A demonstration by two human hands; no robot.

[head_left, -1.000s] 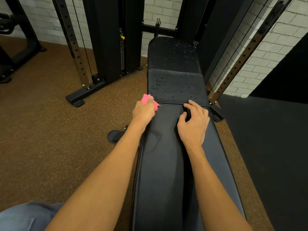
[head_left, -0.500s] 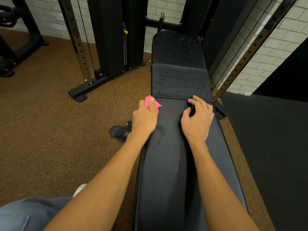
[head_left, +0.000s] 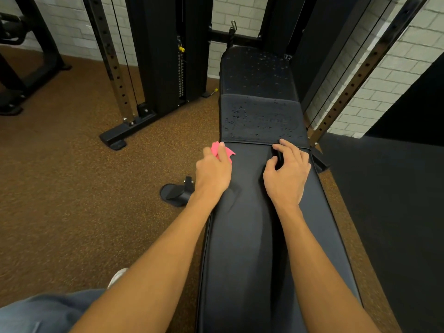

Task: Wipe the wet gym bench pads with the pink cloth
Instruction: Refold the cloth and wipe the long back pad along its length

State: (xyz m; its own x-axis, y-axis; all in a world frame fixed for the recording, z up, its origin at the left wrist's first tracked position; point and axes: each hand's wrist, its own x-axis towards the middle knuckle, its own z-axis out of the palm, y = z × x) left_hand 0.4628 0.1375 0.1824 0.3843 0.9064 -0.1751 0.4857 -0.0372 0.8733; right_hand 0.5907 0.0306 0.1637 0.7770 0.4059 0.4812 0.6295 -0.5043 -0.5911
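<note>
1. Where the long near pad [head_left: 240, 248] of the gym bench meets its far seam, both hands sit on the black vinyl, with the forearms running up the pad's length.
2. The left hand [head_left: 212, 174] lies at the left edge of that pad's far end, fingers curled over the pink cloth [head_left: 215, 148] and gripping it. One pink corner pokes out just off the pad's left edge and another lies on its surface.
3. The right hand [head_left: 287, 175] is on the right half of the pad's far end. It is arched, with bent, spread fingers pressing the vinyl and the thumb held apart, and I can see nothing in its grasp.
4. A shallow crease marks the near pad beside the left wrist.
5. Just past the near pad's far seam lies the middle pad [head_left: 262, 118], beaded with water drops. Beyond that is the far pad [head_left: 257, 70], also spotted with drops.
6. Left of the near pad, on the brown speckled floor [head_left: 60, 188], a black bench foot [head_left: 175, 192] sits just beside the left wrist. Farther off on that side stand a perforated steel upright [head_left: 113, 63] and a weight stack [head_left: 180, 73] with a yellow pin [head_left: 181, 48].
7. Right of the near pad lies a dark mat [head_left: 396, 212]. A slanted upright [head_left: 348, 92] rises off the pad's far right corner, with a white brick wall [head_left: 396, 56] behind it.
8. Left of the pad's near end are a white shoe [head_left: 117, 277] and a denim-clad leg [head_left: 36, 311].
</note>
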